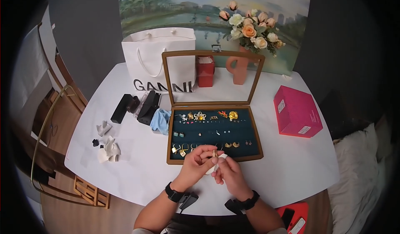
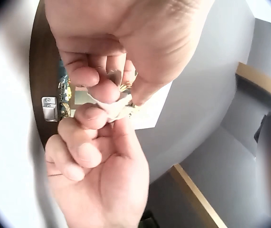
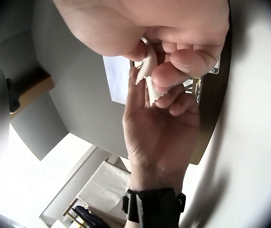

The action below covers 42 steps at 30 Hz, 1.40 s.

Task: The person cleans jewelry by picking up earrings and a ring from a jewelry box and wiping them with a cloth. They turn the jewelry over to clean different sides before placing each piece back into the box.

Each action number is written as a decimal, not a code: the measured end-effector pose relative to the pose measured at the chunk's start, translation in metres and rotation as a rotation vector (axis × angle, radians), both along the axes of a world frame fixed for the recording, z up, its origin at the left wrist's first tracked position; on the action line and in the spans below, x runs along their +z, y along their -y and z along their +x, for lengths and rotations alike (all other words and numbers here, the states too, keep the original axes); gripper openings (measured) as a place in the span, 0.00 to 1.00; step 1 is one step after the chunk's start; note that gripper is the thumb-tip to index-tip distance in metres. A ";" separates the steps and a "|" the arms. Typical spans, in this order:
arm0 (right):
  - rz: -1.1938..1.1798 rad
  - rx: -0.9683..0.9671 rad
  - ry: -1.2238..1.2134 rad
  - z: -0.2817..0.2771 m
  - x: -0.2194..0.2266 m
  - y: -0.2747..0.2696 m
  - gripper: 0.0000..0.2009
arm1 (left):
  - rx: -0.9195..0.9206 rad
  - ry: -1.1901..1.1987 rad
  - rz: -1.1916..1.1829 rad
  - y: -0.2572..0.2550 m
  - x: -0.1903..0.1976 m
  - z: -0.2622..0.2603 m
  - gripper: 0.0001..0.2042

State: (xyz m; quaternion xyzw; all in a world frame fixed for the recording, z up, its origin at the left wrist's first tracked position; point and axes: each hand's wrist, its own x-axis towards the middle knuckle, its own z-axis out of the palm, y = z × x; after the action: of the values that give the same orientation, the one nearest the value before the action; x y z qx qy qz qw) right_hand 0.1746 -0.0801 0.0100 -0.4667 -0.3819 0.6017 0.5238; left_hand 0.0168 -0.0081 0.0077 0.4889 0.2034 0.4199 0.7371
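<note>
Just over the front edge of the jewelry box (image 1: 174, 161), my two hands meet. My left hand (image 1: 196, 166) pinches a small gold piece of jewelry (image 1: 214, 153); fingers hide most of it, so I cannot tell its exact kind. A small white cloth (image 3: 149, 64) with a jagged edge is pinched between the thumb and fingers of my right hand (image 1: 234, 176), pressed up against the jewelry. The box has a wooden frame, a raised glass lid and a dark green lining, with rows of earrings and brooches in it.
Left of the box lie a light blue cloth (image 1: 160, 120), a black case (image 1: 148, 108) and crumpled white cloth scraps (image 1: 109, 150). Behind stand a white paper bag (image 1: 160, 59), a red box (image 1: 206, 72) and a vase (image 1: 239, 69) of flowers. A pink box (image 1: 296, 112) sits at right.
</note>
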 end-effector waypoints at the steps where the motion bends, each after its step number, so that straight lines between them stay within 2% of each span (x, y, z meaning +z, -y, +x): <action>1: 0.004 0.027 0.003 0.001 0.004 0.000 0.17 | 0.011 -0.009 0.010 0.000 0.000 0.000 0.17; 10: 0.114 -0.003 0.120 -0.002 -0.001 0.001 0.13 | 0.088 -0.048 0.070 -0.006 -0.003 -0.004 0.18; 13: 0.100 -0.037 0.114 -0.004 0.006 0.002 0.14 | 0.053 -0.025 0.057 -0.003 -0.001 -0.003 0.17; 16: 0.075 -0.063 0.092 -0.002 0.002 0.001 0.14 | 0.013 -0.157 0.020 -0.001 0.008 -0.008 0.17; 19: 0.073 -0.084 0.090 -0.001 0.001 0.000 0.15 | -0.052 -0.139 0.014 0.000 0.008 -0.007 0.17; 25: 0.108 -0.117 0.106 0.002 -0.011 -0.005 0.15 | -0.135 -0.152 0.025 0.000 -0.004 -0.008 0.18; 31: 0.040 -0.035 0.081 0.002 -0.001 -0.002 0.15 | 0.091 -0.112 0.062 0.002 0.007 -0.003 0.19; 37: 0.051 -0.049 0.096 0.000 -0.003 -0.002 0.14 | -0.061 -0.135 0.083 -0.002 -0.004 -0.007 0.19; 42: 0.050 -0.048 0.090 0.000 -0.005 -0.002 0.14 | -0.049 -0.159 0.056 0.001 -0.002 -0.007 0.19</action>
State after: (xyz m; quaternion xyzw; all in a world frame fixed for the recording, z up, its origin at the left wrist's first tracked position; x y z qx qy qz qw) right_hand 0.1748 -0.0776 0.0048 -0.4889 -0.4085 0.5577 0.5320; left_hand 0.0100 -0.0089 0.0054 0.5459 0.2374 0.3673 0.7146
